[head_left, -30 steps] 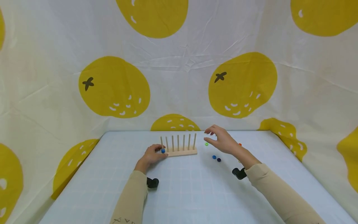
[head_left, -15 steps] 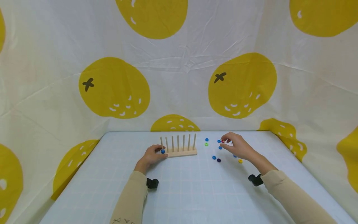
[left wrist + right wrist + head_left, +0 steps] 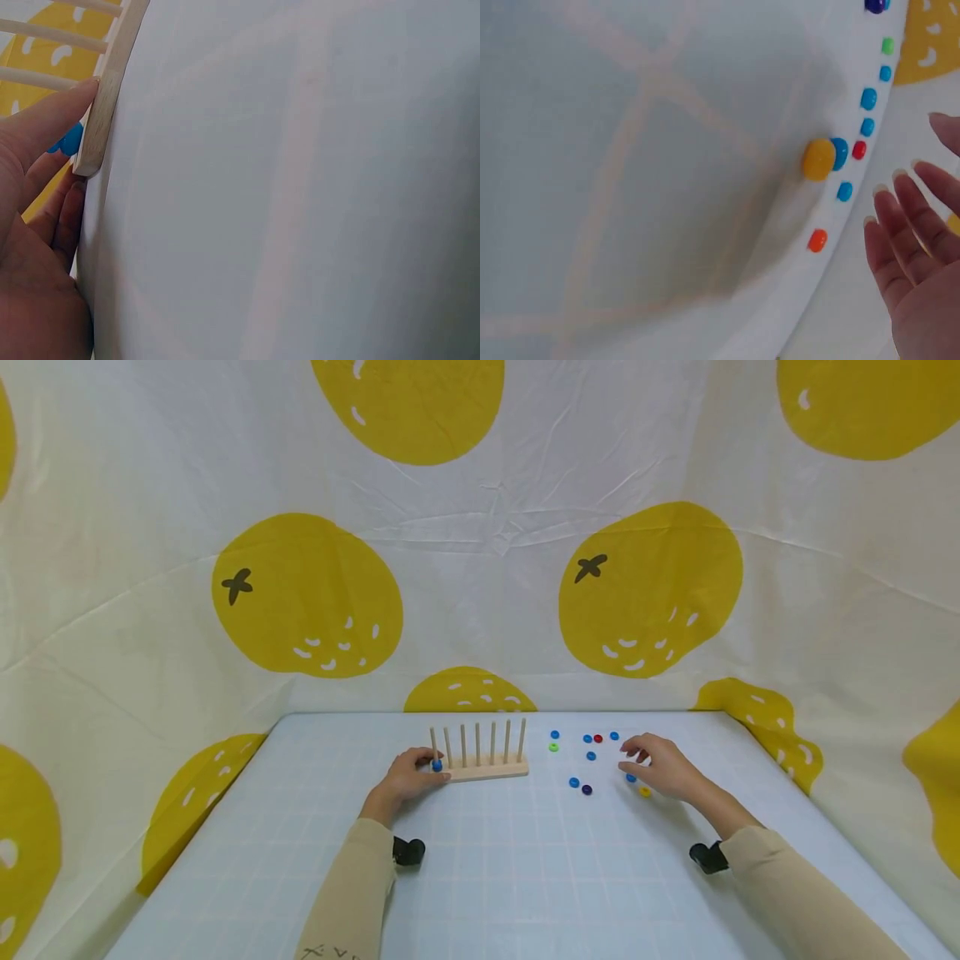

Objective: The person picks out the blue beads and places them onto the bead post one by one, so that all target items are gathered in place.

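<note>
A pale wooden peg rack [image 3: 491, 771] with a row of upright pegs stands left of the table's middle. My left hand [image 3: 405, 781] grips its left end, the thumb on the front of the base and the fingers behind. Blue beads [image 3: 71, 140] sit low on the leftmost peg. My right hand [image 3: 663, 768] hovers at the right, fingers loosely bent and apart, with nothing between them. Below it lie a blue bead [image 3: 631, 778] and a yellow bead [image 3: 645, 792]. An orange bead [image 3: 817, 240] shows in the right wrist view but is hidden in the head view.
Between rack and right hand lie several small beads: a green one [image 3: 553, 747], a red one [image 3: 597, 738], a dark purple one [image 3: 587, 790] and several blue ones, such as the blue bead at the back [image 3: 555, 734]. A fruit-patterned curtain [image 3: 480, 610] rises behind the table.
My right hand has moved from near the rack rightward, past the red bead and beyond it, uncovering several beads. The left hand has stayed on the rack.
</note>
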A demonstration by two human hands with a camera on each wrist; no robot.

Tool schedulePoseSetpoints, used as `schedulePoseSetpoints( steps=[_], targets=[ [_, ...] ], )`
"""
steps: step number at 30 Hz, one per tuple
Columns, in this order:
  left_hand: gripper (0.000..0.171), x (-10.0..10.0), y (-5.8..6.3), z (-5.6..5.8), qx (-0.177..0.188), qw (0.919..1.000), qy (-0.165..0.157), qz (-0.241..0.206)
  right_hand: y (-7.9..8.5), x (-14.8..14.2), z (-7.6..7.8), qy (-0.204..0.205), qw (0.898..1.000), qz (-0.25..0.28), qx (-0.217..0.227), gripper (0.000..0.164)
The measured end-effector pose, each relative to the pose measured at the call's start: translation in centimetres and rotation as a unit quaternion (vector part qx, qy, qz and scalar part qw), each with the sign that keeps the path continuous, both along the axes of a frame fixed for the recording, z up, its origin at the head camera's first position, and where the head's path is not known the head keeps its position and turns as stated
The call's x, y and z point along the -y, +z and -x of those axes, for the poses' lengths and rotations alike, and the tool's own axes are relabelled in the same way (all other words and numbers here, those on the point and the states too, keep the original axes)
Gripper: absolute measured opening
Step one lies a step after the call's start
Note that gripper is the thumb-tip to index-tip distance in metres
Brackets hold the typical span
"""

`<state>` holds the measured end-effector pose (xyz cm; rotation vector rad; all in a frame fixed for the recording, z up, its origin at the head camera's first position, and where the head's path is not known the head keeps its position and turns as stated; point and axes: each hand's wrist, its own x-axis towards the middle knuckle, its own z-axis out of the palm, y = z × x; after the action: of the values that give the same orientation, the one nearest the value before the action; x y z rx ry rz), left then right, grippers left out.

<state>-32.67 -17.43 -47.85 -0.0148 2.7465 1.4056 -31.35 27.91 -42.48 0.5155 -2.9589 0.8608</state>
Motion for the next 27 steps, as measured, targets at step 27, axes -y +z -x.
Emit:
schedulePoseSetpoints(
  steps=[27],
  targets=[
    [0.044,0.0,0.3,0.0,0.014,0.9998,0.007,-0.008,-2.4,-2.1,1.5,-0.041,0.992,-0.005,0.118,0.019]
  ],
)
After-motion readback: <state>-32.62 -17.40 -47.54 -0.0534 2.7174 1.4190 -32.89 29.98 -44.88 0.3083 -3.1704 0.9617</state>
